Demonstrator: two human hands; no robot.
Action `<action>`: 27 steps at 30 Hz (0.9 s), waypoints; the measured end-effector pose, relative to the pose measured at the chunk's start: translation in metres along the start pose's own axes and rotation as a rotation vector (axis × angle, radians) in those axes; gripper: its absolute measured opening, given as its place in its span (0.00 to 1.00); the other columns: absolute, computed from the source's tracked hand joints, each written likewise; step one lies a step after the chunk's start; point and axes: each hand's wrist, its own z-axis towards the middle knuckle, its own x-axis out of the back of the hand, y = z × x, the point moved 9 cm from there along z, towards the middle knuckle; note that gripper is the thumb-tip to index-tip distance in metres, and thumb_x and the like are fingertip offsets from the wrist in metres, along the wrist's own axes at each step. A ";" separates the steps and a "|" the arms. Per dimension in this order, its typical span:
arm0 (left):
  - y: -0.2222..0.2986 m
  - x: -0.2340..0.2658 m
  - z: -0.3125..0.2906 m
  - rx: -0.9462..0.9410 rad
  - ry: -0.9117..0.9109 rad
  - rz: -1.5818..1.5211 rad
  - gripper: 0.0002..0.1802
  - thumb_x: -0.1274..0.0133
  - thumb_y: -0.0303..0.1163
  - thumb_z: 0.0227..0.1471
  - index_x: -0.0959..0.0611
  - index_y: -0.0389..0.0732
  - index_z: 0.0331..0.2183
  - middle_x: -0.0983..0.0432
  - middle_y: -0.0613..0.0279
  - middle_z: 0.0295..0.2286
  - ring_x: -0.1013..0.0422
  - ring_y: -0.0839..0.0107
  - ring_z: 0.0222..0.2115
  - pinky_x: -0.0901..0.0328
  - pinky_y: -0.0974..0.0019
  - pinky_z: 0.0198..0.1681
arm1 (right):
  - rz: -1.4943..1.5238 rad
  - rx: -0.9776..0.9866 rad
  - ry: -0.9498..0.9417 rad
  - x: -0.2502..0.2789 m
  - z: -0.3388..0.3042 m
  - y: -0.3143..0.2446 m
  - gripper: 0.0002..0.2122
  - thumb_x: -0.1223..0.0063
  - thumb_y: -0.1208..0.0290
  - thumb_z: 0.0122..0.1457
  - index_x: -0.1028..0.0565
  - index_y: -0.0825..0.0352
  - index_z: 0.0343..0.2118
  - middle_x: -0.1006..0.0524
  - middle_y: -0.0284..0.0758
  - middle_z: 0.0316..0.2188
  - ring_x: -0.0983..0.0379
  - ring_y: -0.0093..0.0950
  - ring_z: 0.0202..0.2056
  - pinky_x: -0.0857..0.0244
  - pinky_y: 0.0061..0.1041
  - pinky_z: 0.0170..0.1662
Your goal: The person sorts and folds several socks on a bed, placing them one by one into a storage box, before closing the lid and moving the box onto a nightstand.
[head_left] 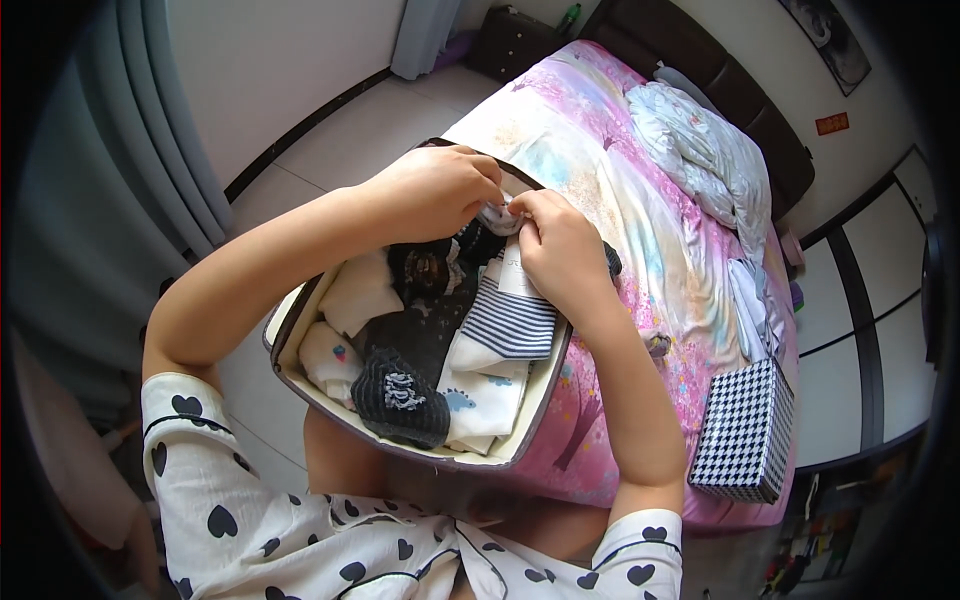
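In front of me is a fabric storage box with a cream lining and dark rim, holding several folded socks. My left hand and my right hand meet over its far end. Their fingertips pinch a small rolled pale sock, partly hidden by the fingers. Below my right hand lie striped socks with a white paper label. White socks with a blue dinosaur lie at the near right, a black ribbed sock at the near middle, plain cream socks on the left.
A bed with a pink floral sheet extends to the right and far side. On it are a rumpled pale quilt and a black-and-white houndstooth box. Grey curtains hang at the left; a dark nightstand stands far back.
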 end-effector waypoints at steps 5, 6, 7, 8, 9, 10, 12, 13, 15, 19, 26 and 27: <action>0.004 -0.013 -0.001 -0.084 0.003 0.057 0.19 0.50 0.21 0.44 0.15 0.41 0.41 0.27 0.58 0.47 0.30 0.59 0.49 0.33 0.60 0.52 | -0.087 -0.044 -0.076 -0.011 0.002 0.012 0.11 0.56 0.76 0.55 0.23 0.66 0.38 0.22 0.42 0.38 0.24 0.43 0.40 0.31 0.36 0.45; 0.006 -0.015 -0.001 -0.085 -0.012 0.070 0.20 0.50 0.20 0.43 0.15 0.40 0.41 0.27 0.58 0.48 0.32 0.59 0.51 0.34 0.60 0.53 | -0.073 -0.067 -0.085 -0.012 0.003 0.015 0.11 0.56 0.75 0.55 0.22 0.65 0.38 0.22 0.42 0.38 0.24 0.43 0.40 0.31 0.36 0.46; 0.008 -0.012 -0.002 -0.089 0.031 0.072 0.18 0.51 0.21 0.46 0.16 0.40 0.41 0.26 0.58 0.47 0.30 0.59 0.50 0.33 0.60 0.52 | -0.075 -0.067 -0.083 -0.011 0.003 0.016 0.11 0.56 0.75 0.55 0.22 0.65 0.38 0.22 0.42 0.38 0.24 0.43 0.40 0.31 0.36 0.46; 0.011 -0.008 -0.002 -0.093 0.033 0.076 0.18 0.51 0.21 0.46 0.16 0.40 0.41 0.26 0.58 0.47 0.30 0.59 0.50 0.33 0.60 0.52 | -0.012 -0.089 -0.059 -0.008 0.002 0.017 0.11 0.57 0.76 0.55 0.22 0.66 0.39 0.22 0.43 0.38 0.25 0.43 0.41 0.31 0.36 0.46; 0.007 -0.004 0.000 -0.019 0.031 0.005 0.18 0.52 0.21 0.48 0.16 0.40 0.42 0.25 0.59 0.46 0.30 0.59 0.49 0.34 0.60 0.52 | 0.052 -0.110 -0.036 -0.004 0.002 0.018 0.12 0.57 0.77 0.55 0.22 0.66 0.39 0.22 0.43 0.39 0.25 0.43 0.41 0.32 0.36 0.46; 0.003 -0.001 0.001 0.054 0.030 -0.066 0.17 0.53 0.21 0.51 0.17 0.41 0.42 0.24 0.60 0.45 0.30 0.59 0.49 0.34 0.59 0.52 | 0.048 -0.111 -0.030 0.000 0.002 0.015 0.12 0.57 0.77 0.55 0.22 0.66 0.39 0.22 0.43 0.39 0.25 0.43 0.41 0.32 0.36 0.46; 0.013 0.024 -0.004 0.089 0.113 -0.102 0.16 0.53 0.21 0.51 0.16 0.41 0.41 0.23 0.60 0.44 0.26 0.60 0.42 0.31 0.60 0.47 | 0.269 -0.051 0.128 0.018 0.000 0.001 0.12 0.57 0.80 0.55 0.23 0.67 0.39 0.22 0.45 0.39 0.25 0.43 0.40 0.32 0.35 0.45; 0.017 0.032 -0.006 0.077 0.138 -0.133 0.16 0.53 0.20 0.51 0.16 0.40 0.40 0.22 0.60 0.43 0.25 0.60 0.41 0.31 0.61 0.46 | 0.302 -0.020 0.139 0.025 -0.004 -0.008 0.12 0.57 0.82 0.56 0.24 0.68 0.40 0.23 0.46 0.39 0.25 0.43 0.40 0.32 0.35 0.43; 0.028 0.048 -0.011 0.018 0.198 -0.205 0.15 0.53 0.18 0.51 0.16 0.39 0.39 0.21 0.59 0.41 0.24 0.60 0.40 0.30 0.63 0.44 | 0.350 -0.004 0.155 0.036 -0.015 -0.022 0.12 0.57 0.83 0.56 0.25 0.67 0.42 0.23 0.45 0.39 0.25 0.43 0.40 0.32 0.35 0.43; 0.080 0.089 -0.037 -0.063 0.296 -0.339 0.17 0.53 0.15 0.51 0.17 0.37 0.41 0.22 0.55 0.42 0.24 0.60 0.42 0.30 0.63 0.46 | 0.314 0.253 0.328 0.079 -0.054 -0.068 0.18 0.55 0.86 0.54 0.28 0.67 0.48 0.24 0.46 0.43 0.24 0.43 0.42 0.30 0.36 0.45; 0.204 0.098 -0.095 -0.253 0.223 -0.549 0.32 0.49 0.25 0.49 0.31 0.23 0.56 0.36 0.32 0.54 0.34 0.43 0.55 0.39 0.53 0.58 | 0.230 0.485 0.626 0.113 -0.165 -0.117 0.20 0.53 0.83 0.55 0.28 0.68 0.53 0.24 0.48 0.45 0.24 0.45 0.44 0.25 0.37 0.45; 0.215 0.083 -0.099 -0.281 0.175 -0.586 0.37 0.47 0.30 0.51 0.36 0.21 0.58 0.41 0.29 0.57 0.39 0.41 0.59 0.43 0.52 0.61 | 0.243 0.492 0.661 0.113 -0.178 -0.112 0.20 0.54 0.82 0.56 0.27 0.69 0.53 0.24 0.48 0.45 0.23 0.44 0.44 0.25 0.36 0.45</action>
